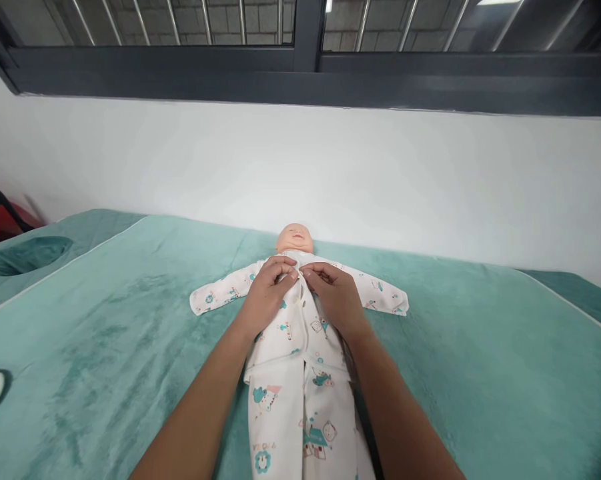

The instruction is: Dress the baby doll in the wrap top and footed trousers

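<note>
A baby doll [295, 237] lies on its back with its head toward the wall. It wears a white printed baby shirt [285, 333], sleeves spread to both sides, over matching printed pants [280, 420]. Near the collar, my left hand [270, 287] pinches one front edge of the shirt between thumb and fingers. Opposite it, my right hand [333, 287] pinches the other front edge, the fingertips of both hands almost meeting. Below the hands the two front edges run down the middle of the chest. Whether a button sits between the fingertips is hard to see.
The doll rests on a green plush cover [130, 333] with pale piping. A white wall [300, 160] rises right behind its head, under a dark window frame [180, 73] with bars. At the far left are a round hollow [27, 255] and a red and black object [0, 217].
</note>
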`<act>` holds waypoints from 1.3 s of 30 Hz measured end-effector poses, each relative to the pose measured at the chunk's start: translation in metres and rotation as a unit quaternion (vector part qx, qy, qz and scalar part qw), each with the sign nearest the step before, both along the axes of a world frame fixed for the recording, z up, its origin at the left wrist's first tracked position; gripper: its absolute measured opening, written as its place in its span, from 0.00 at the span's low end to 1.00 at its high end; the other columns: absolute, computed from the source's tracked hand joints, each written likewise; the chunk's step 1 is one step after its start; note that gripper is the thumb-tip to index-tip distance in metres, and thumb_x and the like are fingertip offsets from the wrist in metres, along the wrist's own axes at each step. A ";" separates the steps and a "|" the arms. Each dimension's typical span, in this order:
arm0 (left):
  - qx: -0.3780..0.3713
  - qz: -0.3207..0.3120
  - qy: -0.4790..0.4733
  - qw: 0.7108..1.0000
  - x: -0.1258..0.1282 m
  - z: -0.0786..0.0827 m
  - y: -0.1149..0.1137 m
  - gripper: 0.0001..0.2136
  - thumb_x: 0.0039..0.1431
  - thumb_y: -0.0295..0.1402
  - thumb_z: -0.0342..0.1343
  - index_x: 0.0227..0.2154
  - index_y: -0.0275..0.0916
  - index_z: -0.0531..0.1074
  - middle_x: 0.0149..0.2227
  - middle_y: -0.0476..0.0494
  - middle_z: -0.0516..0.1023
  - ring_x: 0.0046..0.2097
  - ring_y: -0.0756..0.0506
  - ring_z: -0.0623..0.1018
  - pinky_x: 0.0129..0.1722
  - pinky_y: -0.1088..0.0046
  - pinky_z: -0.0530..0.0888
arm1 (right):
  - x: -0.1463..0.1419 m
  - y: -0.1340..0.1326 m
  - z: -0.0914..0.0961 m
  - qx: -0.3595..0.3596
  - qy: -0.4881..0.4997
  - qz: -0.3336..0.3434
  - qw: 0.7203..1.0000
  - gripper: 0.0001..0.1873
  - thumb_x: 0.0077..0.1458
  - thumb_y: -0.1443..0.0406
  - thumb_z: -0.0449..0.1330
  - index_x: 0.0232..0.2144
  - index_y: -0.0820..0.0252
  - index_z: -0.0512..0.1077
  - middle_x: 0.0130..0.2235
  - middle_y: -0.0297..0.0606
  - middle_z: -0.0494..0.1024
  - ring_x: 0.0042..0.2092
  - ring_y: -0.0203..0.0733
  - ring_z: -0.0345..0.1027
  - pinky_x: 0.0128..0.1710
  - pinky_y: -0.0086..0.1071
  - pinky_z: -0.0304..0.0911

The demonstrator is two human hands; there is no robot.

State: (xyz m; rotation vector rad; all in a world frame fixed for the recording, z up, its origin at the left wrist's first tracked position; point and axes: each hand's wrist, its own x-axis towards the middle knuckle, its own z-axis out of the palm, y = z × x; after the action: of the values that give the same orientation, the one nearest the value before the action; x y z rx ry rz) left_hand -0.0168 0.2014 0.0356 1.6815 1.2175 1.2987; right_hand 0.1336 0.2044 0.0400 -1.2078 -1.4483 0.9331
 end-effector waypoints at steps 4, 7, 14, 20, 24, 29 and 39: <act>0.006 -0.009 0.001 1.000 0.000 0.000 0.000 0.09 0.61 0.35 0.51 0.28 0.41 0.73 0.49 0.45 0.72 0.50 0.44 0.72 0.52 0.67 0.66 | 0.004 0.001 0.001 -0.009 0.005 0.047 0.999 0.11 0.50 0.59 0.60 0.35 0.57 0.75 0.31 0.32 0.74 0.33 0.36 0.65 0.34 0.29 0.59; 0.003 -0.009 0.005 1.000 0.000 0.002 0.000 0.11 0.62 0.37 0.50 0.28 0.41 0.73 0.48 0.45 0.72 0.51 0.44 0.72 0.54 0.67 0.65 | 0.005 -0.001 0.003 -0.012 -0.023 0.051 0.998 0.11 0.49 0.60 0.61 0.36 0.56 0.74 0.27 0.29 0.70 0.29 0.34 0.61 0.31 0.28 0.57; -0.016 0.011 0.013 1.000 0.001 0.005 -0.003 0.05 0.55 0.32 0.55 0.26 0.41 0.74 0.49 0.45 0.72 0.48 0.44 0.73 0.50 0.66 0.69 | 0.005 -0.004 0.006 -0.006 -0.054 0.052 0.997 0.11 0.50 0.58 0.61 0.36 0.56 0.71 0.24 0.27 0.64 0.27 0.33 0.56 0.27 0.28 0.51; -0.037 0.014 0.016 0.999 0.000 0.006 -0.004 0.03 0.52 0.28 0.55 0.26 0.40 0.73 0.51 0.46 0.71 0.48 0.45 0.73 0.50 0.67 0.69 | 0.006 -0.003 0.005 -0.020 -0.056 0.061 0.996 0.09 0.50 0.61 0.61 0.36 0.54 0.70 0.25 0.26 0.63 0.27 0.33 0.55 0.28 0.28 0.51; -0.034 0.017 0.019 0.999 0.000 0.005 -0.003 0.02 0.50 0.27 0.55 0.26 0.40 0.72 0.50 0.46 0.71 0.51 0.44 0.72 0.49 0.68 0.67 | 0.005 -0.003 0.004 -0.019 -0.052 0.054 0.997 0.09 0.49 0.63 0.61 0.35 0.55 0.70 0.25 0.26 0.63 0.27 0.32 0.55 0.28 0.28 0.51; -0.012 0.008 0.021 1.000 0.000 0.003 -0.002 0.03 0.50 0.26 0.55 0.27 0.41 0.72 0.49 0.47 0.72 0.52 0.45 0.72 0.51 0.70 0.66 | 0.005 -0.003 0.006 -0.027 -0.055 0.049 0.997 0.08 0.48 0.63 0.61 0.34 0.55 0.69 0.25 0.26 0.63 0.27 0.33 0.56 0.29 0.28 0.51; 0.016 0.042 -0.007 0.999 0.003 -0.002 -0.002 0.03 0.50 0.25 0.55 0.27 0.40 0.71 0.46 0.46 0.74 0.49 0.45 0.74 0.47 0.69 0.67 | 0.006 -0.001 0.002 -0.021 -0.039 0.044 0.998 0.09 0.47 0.64 0.61 0.35 0.56 0.71 0.26 0.28 0.67 0.29 0.34 0.59 0.30 0.29 0.54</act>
State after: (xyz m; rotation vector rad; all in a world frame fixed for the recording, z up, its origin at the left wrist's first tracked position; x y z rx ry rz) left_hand -0.0135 0.1998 0.0337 1.6569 1.2786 1.3852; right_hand 0.1392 0.2037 0.0424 -1.2315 -1.5610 0.9902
